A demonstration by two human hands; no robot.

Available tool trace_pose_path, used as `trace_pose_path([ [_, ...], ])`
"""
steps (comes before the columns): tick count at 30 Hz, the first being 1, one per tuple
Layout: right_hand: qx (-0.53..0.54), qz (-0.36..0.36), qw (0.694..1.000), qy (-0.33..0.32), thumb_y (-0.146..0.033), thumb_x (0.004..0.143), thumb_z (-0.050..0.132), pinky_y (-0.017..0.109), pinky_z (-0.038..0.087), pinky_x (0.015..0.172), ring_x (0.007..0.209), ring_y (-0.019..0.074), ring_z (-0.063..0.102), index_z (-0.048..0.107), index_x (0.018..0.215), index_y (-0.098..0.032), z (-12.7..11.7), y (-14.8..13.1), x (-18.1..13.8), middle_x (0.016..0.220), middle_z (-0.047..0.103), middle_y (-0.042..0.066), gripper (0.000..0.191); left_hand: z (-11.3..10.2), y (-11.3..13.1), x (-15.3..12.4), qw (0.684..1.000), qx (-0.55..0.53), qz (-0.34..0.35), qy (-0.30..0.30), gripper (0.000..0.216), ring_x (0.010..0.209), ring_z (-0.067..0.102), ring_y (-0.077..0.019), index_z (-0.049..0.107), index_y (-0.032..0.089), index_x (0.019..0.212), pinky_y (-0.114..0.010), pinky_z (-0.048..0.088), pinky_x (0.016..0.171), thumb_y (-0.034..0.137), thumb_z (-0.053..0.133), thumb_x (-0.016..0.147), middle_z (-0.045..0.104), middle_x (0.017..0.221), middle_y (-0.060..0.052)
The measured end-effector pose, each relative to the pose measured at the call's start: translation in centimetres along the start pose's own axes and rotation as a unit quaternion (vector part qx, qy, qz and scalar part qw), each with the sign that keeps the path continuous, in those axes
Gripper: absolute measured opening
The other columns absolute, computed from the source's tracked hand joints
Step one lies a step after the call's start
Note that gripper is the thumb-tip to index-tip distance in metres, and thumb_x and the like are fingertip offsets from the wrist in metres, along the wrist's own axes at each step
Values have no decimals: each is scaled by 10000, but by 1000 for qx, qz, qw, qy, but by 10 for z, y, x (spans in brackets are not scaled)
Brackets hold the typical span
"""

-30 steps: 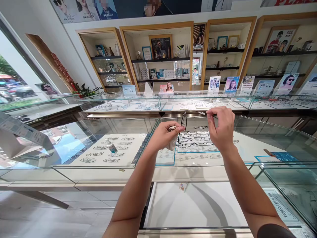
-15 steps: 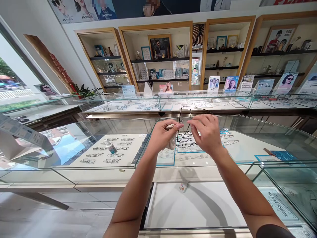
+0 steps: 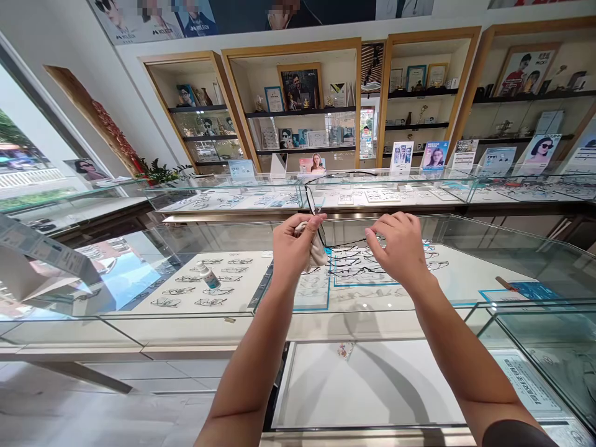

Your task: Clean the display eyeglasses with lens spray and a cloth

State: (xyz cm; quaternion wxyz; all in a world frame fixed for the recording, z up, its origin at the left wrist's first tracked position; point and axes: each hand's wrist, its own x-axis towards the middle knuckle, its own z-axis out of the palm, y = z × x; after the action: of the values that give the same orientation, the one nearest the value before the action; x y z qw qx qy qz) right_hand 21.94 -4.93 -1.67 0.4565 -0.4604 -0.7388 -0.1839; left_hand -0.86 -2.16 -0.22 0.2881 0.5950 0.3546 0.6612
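My left hand (image 3: 292, 245) is closed around a pale cleaning cloth (image 3: 318, 253) and pinches a thin black pair of glasses (image 3: 310, 198) at the front of the frame. The glasses stand up above my fingers, with one temple arm stretching right at the top. My right hand (image 3: 397, 248) is closed in a pinch on the end of the lower temple arm. Both hands hover over the glass display case (image 3: 261, 292), above rows of black frames (image 3: 354, 266) lying inside it.
A small spray bottle (image 3: 208, 275) stands on the case to the left. A second glass counter (image 3: 233, 192) with placards (image 3: 435, 156) runs behind. Wooden wall shelves (image 3: 298, 112) hold pictures. A plant (image 3: 161, 169) sits at the far left. A sloping case (image 3: 549, 360) is at right.
My left hand has risen and shifted left, carrying the glasses up with it. The temple arms have swung apart. My right hand came left and now pinches the lower arm's end.
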Motion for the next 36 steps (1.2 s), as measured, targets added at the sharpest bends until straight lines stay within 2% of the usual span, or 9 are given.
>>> trace_pose_path([
  [3, 12, 10, 1000, -12, -338, 1061, 533, 561, 381, 1001, 877, 279, 570, 709, 810, -261, -2, 1, 0, 887, 772, 60, 316, 1, -1, 0, 1000, -4, 2, 14, 409, 514, 467, -88, 825, 182, 935, -258, 291, 482, 584, 814, 857, 786, 828, -47],
  [7, 69, 23, 997, -24, -362, 1046, 580, 572, 397, 1070, 1019, 308, 631, 752, 977, -259, -4, -6, 0, 1067, 795, 73, 211, 4, 2, -3, 999, -3, -10, -45, 404, 540, 516, -94, 784, 174, 841, -260, 343, 494, 574, 839, 837, 819, 956, -83],
  [10, 148, 30, 986, -66, -423, 1028, 635, 567, 421, 1111, 1237, 342, 632, 730, 1227, -266, -2, -16, 0, 1314, 754, 103, 271, 9, 4, -8, 995, 12, -12, -101, 391, 647, 613, -147, 779, 185, 827, -272, 415, 549, 573, 832, 842, 800, 931, -83],
  [13, 201, 45, 972, -115, -451, 1027, 640, 569, 439, 1135, 1314, 351, 621, 683, 1329, -261, 5, -23, -2, 1392, 723, 119, 360, 14, 3, -11, 989, 31, 32, -140, 336, 864, 691, -206, 794, 203, 835, -298, 513, 706, 536, 827, 860, 774, 996, -90],
  [17, 226, 62, 964, -129, -454, 1020, 647, 543, 479, 1093, 1284, 354, 637, 701, 1248, -253, 13, -25, -5, 1326, 736, 124, 309, 18, 0, -12, 982, 47, 69, -168, 275, 1106, 683, -245, 801, 209, 826, -329, 536, 912, 473, 797, 902, 725, 1126, -112],
  [24, 207, 61, 968, -129, -354, 1030, 582, 417, 500, 898, 1064, 309, 678, 698, 1045, -232, 15, -28, -2, 1107, 772, 95, 169, 16, -9, -5, 978, 36, 11, -207, 284, 1164, 670, -258, 804, 202, 860, -371, 513, 1013, 486, 811, 880, 697, 1192, -111],
  [28, 151, 58, 976, -145, -355, 1011, 580, 426, 485, 936, 1103, 326, 684, 703, 1043, -228, 24, -29, -3, 1153, 790, 103, 179, 2, -15, -11, 969, 45, -17, -242, 255, 1294, 637, -285, 832, 212, 991, -406, 483, 1121, 449, 785, 911, 677, 1310, -127],
  [32, 160, 48, 972, -165, -351, 999, 577, 447, 492, 972, 1123, 334, 697, 724, 1051, -228, 36, -34, -7, 1165, 804, 106, 199, -16, -17, -24, 964, 35, -40, -259, 279, 1418, 579, -300, 828, 234, 1116, -424, 423, 1222, 444, 751, 948, 642, 1439, -125],
  [36, 160, 55, 970, -172, -333, 969, 581, 488, 499, 1004, 1188, 361, 700, 752, 1131, -210, 41, -37, -10, 1235, 803, 133, 266, -36, -23, -39, 958, 3, -81, -277, 391, 1467, 539, -302, 756, 272, 1331, -427, 411, 1232, 442, 713, 982, 579, 1583, -98],
])
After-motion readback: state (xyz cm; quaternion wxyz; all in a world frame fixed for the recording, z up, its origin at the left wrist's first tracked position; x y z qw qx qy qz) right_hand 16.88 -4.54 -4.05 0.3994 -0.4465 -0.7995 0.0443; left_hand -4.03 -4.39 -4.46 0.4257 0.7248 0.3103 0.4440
